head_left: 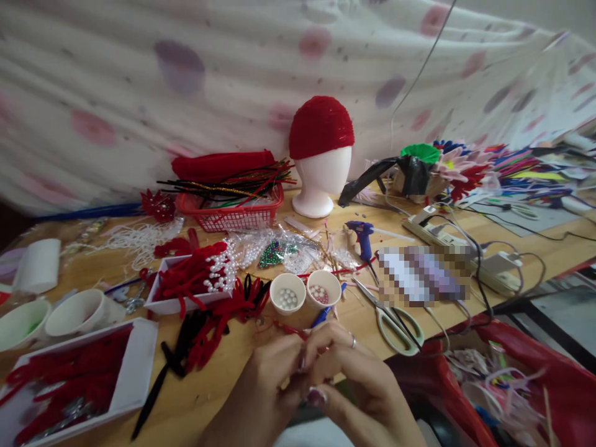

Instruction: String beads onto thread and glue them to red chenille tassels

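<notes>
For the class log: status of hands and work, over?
Left hand and right hand together, fingers pinching red pipe cleaner. Bead cups just beyond, scissors at right.

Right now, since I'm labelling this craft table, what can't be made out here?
Head view:
What the left hand and right hand pinch: hidden inside their own grip.
The flat thing beside the scissors: a pixelated patch covers it.
The white tray of red pieces: cut off at the lower left edge.
Beads in the two cups: too small to tell apart.
</notes>
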{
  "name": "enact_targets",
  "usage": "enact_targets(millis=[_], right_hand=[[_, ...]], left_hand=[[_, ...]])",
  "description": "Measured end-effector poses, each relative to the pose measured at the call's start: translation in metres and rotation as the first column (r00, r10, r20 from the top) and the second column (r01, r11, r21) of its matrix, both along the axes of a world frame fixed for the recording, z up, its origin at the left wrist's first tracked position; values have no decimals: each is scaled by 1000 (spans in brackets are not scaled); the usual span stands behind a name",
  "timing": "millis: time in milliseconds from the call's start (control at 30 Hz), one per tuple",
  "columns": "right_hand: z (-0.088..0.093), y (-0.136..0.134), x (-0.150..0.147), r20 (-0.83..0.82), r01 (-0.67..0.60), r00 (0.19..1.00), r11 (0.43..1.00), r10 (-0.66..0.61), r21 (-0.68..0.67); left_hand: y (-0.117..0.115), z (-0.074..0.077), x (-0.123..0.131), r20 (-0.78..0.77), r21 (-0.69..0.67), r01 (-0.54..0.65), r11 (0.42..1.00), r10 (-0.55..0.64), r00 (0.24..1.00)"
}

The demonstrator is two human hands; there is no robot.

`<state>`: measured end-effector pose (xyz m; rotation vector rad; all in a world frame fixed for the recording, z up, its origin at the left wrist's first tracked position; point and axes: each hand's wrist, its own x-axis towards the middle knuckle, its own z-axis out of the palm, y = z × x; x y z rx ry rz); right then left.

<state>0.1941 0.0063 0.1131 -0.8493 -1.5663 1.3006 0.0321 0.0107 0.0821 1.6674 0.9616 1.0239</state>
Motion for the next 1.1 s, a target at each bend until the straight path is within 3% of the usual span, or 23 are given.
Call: enact_targets(millis=[133, 233, 333, 433, 567, 700, 867, 1000, 1100], right_hand=[[-9, 0, -2, 8, 23, 1000, 999, -22, -24], [-18, 5, -9, -38, 117, 992, 992, -119, -51], [-27, 9, -22, -86, 180, 977, 970, -196, -162], [-34, 11, -35, -4, 217, 974, 944, -225, -248], [-41, 14, -40, 198, 149, 973, 980, -122, -130], [-45, 19, -33, 347, 102, 935, 993, -77, -54], [-40, 20, -27, 333, -41, 943, 998, 19, 57], [-35, 19, -22, 349, -76, 937, 990, 29, 121], [-33, 20, -15, 355, -122, 933, 974, 49, 188]], left_hand=[[-5, 4, -2, 45, 6, 51, 999, -51, 998], [-5, 2, -3, 25, 68, -58, 996, 57, 998], [-3, -2, -5, 50, 61, -166, 984, 163, 985], [1, -6, -9, 50, 50, -272, 961, 270, 962], [3, -6, -16, 36, -2, -337, 942, 336, 941], [6, -8, -20, 98, -193, -355, 915, 378, 921], [5, -15, -27, 211, -396, -355, 847, 460, 863], [3, -14, -34, 191, -424, -389, 818, 501, 844], [2, -8, -37, 165, -378, -400, 835, 486, 858]])
